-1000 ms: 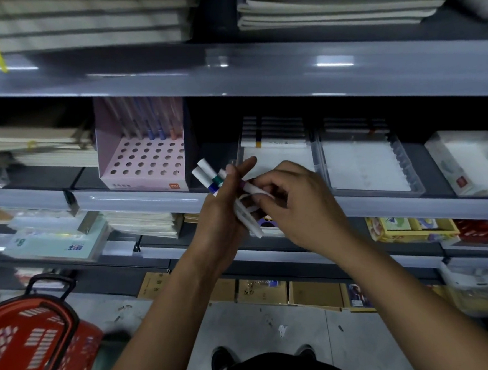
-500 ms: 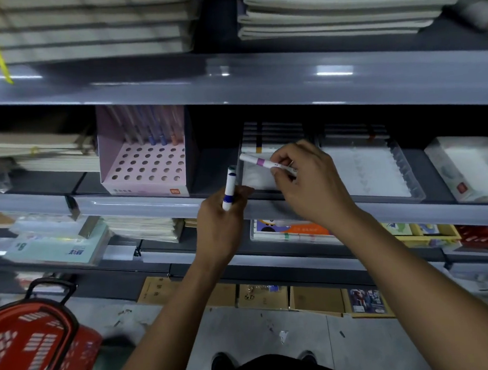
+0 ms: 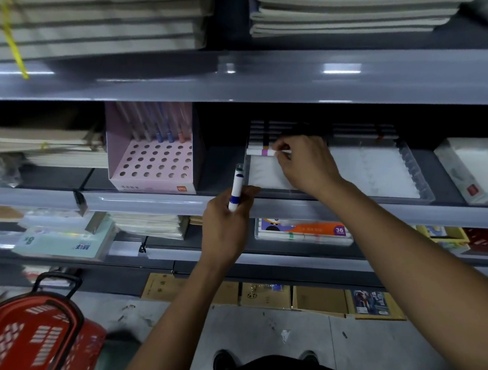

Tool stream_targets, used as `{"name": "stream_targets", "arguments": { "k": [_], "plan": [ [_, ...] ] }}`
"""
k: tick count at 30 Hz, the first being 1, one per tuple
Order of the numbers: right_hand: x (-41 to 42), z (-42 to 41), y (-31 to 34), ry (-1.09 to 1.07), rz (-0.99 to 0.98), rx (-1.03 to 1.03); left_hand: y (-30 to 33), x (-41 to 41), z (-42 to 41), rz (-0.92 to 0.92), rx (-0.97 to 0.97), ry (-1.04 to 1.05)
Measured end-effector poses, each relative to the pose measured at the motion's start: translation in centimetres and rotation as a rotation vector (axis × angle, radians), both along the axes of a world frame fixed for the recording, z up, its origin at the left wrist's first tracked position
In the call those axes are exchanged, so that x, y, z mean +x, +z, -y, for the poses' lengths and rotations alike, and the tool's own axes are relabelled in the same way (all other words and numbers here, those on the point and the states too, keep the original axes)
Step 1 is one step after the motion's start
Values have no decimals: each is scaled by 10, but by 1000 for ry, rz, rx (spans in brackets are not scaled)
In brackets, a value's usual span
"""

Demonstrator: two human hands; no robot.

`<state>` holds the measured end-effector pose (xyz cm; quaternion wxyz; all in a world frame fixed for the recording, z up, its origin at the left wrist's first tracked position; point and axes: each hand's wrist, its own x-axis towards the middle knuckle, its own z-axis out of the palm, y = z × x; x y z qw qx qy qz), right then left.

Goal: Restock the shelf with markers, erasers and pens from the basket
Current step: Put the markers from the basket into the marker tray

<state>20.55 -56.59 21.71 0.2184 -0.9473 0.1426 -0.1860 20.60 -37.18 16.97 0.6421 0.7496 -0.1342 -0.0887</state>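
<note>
— White marker with a purple band (image 3: 267,153), that's what the right hand (image 3: 305,163) has?

— Yes. Thumb and fingers are curled onto it in a pinch, and the marker lies level at the back left corner of a clear plastic tray (image 3: 415,170) on the middle shelf (image 3: 296,207). It sits right against the row of markers (image 3: 262,137) already stacked at the back of that tray.

— And the left hand (image 3: 225,229)?

— Lower down, in front of the shelf edge. Its fingers are wrapped round a white marker with a blue band (image 3: 235,191), which stands nearly upright, the dark green cap end up, the lower end hidden in the fist. Whether a second marker is in there too, I cannot tell.

— The basket?

— Red basket (image 3: 37,346) with a black handle, down on the floor at the lower left, well apart from both hands. Its contents are too blurred to make out.

— Anything else near the tray?

— A pink pen stand (image 3: 152,165) with round holes just to its left, a few pens upright in its back row. On the shelf below, a flat pack of colour pens marked 36 (image 3: 303,231). Notebooks (image 3: 354,3) are piled on the top shelf.
</note>
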Motion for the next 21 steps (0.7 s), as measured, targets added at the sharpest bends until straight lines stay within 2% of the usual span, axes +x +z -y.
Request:
{"name": "stream_targets", "arguments": {
  "k": [9,14,19,21],
  "plan": [
    [-4,-4,1,-2,-35,-215,-2,0,0,10,12,0],
    [-4,-7,3,-6,-114,-434,-3,-1,0,2,30,-10],
    [-6,-7,11,38,-183,-454,1,-2,0,-15,34,3],
    [-11,-8,10,54,-157,-431,4,-3,0,-94,-6,-28]
  ]
}}
